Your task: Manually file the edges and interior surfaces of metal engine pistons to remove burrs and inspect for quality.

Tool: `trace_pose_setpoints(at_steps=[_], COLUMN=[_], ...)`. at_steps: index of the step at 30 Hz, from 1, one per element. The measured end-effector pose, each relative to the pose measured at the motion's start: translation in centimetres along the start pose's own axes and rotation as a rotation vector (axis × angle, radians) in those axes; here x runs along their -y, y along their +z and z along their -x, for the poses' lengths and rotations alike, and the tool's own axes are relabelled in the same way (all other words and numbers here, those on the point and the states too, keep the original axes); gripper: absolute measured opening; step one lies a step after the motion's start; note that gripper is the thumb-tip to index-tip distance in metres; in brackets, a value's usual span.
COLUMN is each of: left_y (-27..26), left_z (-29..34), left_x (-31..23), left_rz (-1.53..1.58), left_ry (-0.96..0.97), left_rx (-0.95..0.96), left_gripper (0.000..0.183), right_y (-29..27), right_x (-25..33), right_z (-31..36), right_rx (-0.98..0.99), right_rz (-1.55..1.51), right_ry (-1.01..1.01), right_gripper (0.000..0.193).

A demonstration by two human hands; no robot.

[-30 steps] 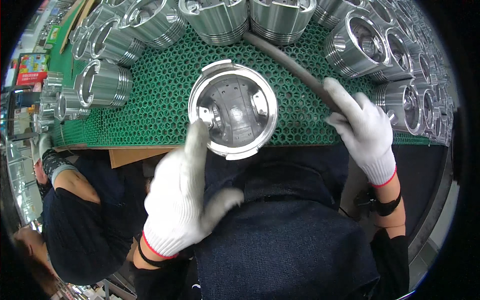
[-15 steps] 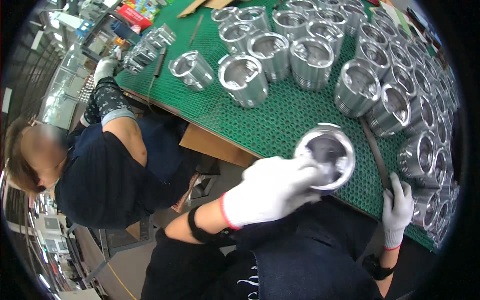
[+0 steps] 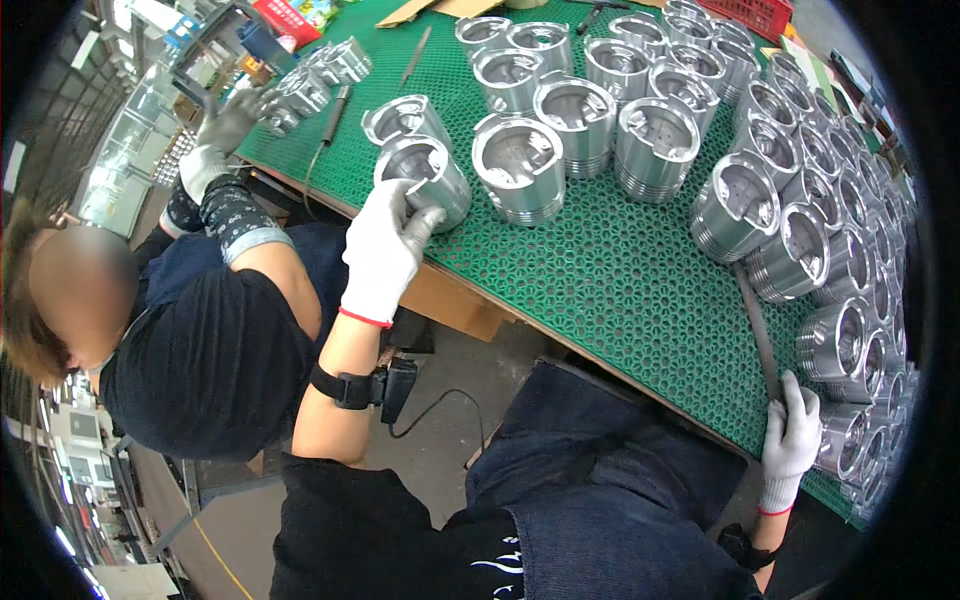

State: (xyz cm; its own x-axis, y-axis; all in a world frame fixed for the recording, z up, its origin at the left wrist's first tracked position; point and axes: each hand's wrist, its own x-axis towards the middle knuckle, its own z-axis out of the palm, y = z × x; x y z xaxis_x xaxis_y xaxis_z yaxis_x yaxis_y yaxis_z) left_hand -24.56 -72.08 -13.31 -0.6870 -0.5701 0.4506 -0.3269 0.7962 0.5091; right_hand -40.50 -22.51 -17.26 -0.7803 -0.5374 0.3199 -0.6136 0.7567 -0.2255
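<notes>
My left hand (image 3: 382, 255), in a white knit glove, grips the near rim of a shiny metal piston (image 3: 445, 190) standing on the green mat at the left. Right behind it stands another piston (image 3: 403, 118). To its right is a group of several upright pistons (image 3: 518, 170). My right hand (image 3: 793, 435), gloved too, is low at the mat's right edge. Its fingers are closed about the near end of a long, flat dark file (image 3: 757, 330), which lies beside the dense rows of pistons (image 3: 735, 208) on the right.
A co-worker's gloved hands (image 3: 222, 135) are at the far left, by several smaller metal parts (image 3: 305, 92). A corded hand tool (image 3: 336, 115) and a thin file (image 3: 415, 55) lie on the green mat (image 3: 600, 270). A red crate (image 3: 750, 14) stands at the back.
My left hand has moved left and away from me, with the piston it held in the air now on the mat beside another. My right hand stays at the file.
</notes>
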Motion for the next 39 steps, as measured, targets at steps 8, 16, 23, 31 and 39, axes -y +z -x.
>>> trace_pose_setpoints(at_steps=[8,16,23,31,39], left_y=[0.2,4.5,2.2,3.6,10.2], left_z=[-0.6,-1.4,4.8,3.8,1.7], left_x=[-6.3,-10.5,-21.6,-17.0,-19.9], left_rz=[-0.344,-0.435,-0.33,-0.023,0.455], left_ry=[0.511,0.744,0.9,0.979,0.652], left_rx=[-0.131,0.124,0.433,0.592,0.181], left_gripper=[0.069,0.025,0.047,0.047,0.013], right_y=[-0.8,-1.7,-2.7,-4.7,-2.5], right_x=[0.5,1.5,1.2,3.5,5.6], right_z=[0.0,-0.5,-0.6,1.3,-4.6], right_rx=[0.006,0.002,-0.01,0.028,-0.069], right_rz=[0.017,-0.022,-0.099,-0.762,-0.529], right_ry=[0.028,-0.041,0.029,0.07,-0.229], right_gripper=[0.042,0.046,0.042,0.041,0.043])
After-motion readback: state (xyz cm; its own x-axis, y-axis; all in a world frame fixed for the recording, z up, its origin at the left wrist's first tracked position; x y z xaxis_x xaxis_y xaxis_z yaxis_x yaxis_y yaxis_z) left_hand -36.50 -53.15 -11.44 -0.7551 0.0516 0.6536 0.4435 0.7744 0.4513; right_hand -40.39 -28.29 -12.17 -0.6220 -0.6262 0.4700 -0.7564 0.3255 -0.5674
